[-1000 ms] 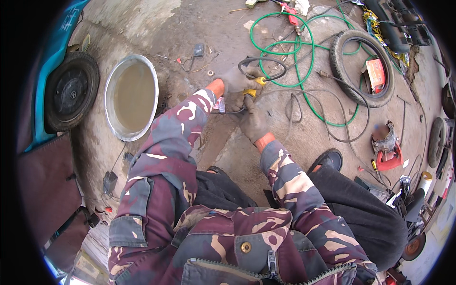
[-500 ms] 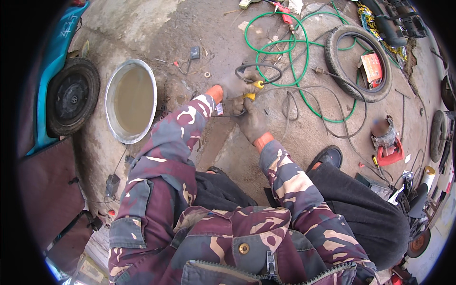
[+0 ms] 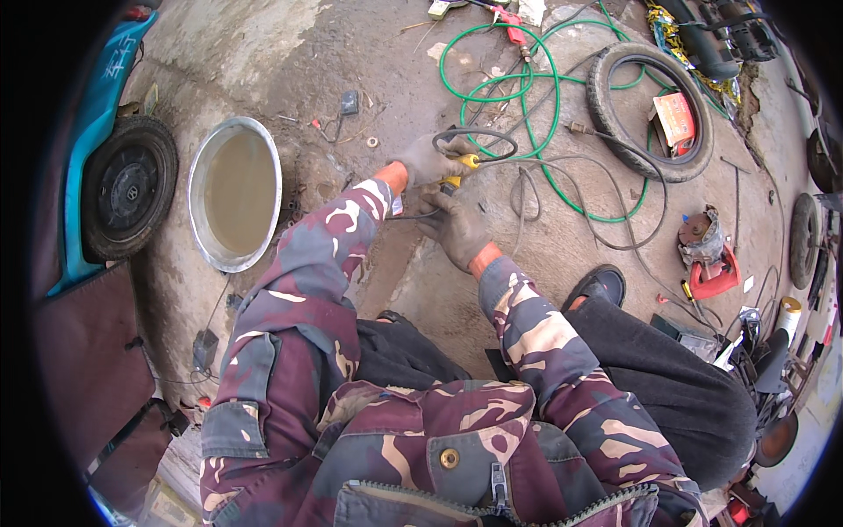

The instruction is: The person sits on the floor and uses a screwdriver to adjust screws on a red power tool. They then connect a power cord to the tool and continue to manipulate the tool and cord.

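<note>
Both of my hands wear dirty grey gloves and work close together over the concrete ground. My left hand (image 3: 427,160) is closed around a yellow cable connector (image 3: 469,162), from which a black cable loops up and to the right. Just below it, my right hand (image 3: 458,230) grips a second yellow connector (image 3: 451,182) on a dark cable (image 3: 413,216) that runs off leftward. The two yellow ends sit near each other but look apart. My fingers partly cover both connectors.
On the left stand a metal basin (image 3: 277,189) of murky water and a wheel (image 3: 129,189) by a teal vehicle. A green hose (image 3: 556,105), loose cables and a tyre (image 3: 600,97) holding a red box lie ahead. A red-handled power tool (image 3: 716,274) rests at right.
The ground and objects have shifted slightly left in view. My hands still hold the yellow connectors close together; the right hand has turned a little, showing more of its back.
</note>
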Demonstrator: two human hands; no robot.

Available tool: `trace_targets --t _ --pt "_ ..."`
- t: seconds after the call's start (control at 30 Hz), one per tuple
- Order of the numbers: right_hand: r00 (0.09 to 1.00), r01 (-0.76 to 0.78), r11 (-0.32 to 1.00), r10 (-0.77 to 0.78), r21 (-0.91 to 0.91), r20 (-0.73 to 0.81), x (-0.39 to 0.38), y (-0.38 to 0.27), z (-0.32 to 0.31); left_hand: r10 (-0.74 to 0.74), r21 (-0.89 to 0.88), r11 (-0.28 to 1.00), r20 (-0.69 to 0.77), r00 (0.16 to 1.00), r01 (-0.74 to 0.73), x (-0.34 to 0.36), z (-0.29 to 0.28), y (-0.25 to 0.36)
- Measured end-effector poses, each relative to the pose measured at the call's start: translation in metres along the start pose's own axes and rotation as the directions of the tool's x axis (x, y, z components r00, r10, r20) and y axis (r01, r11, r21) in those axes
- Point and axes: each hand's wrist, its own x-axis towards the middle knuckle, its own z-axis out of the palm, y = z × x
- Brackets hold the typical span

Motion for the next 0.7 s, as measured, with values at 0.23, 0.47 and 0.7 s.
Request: trace_targets --t 0.23,0.47,0.7 --pt "0.952 0.029 0.446 -0.284 -0.895 -0.111 0.035 0.019 -0.025 -0.041 -0.076 0.996 0.050 0.998 0.044 -0.001 0.003 -0.001" --pt "0.890 -0.265 0.099 0.407 -0.959 -0.204 -0.018 -0.037 0.006 0.208 0.455 0.835 0.262 0.942 -0.310 -0.005 -0.025 0.044" --pt "0.736 -0.035 -0.458 0.590 -0.888 -0.333 -0.151 -0.193 0.030 0.008 0.526 0.832 0.304 0.952 -0.175 -0.007 -0.077 0.100"
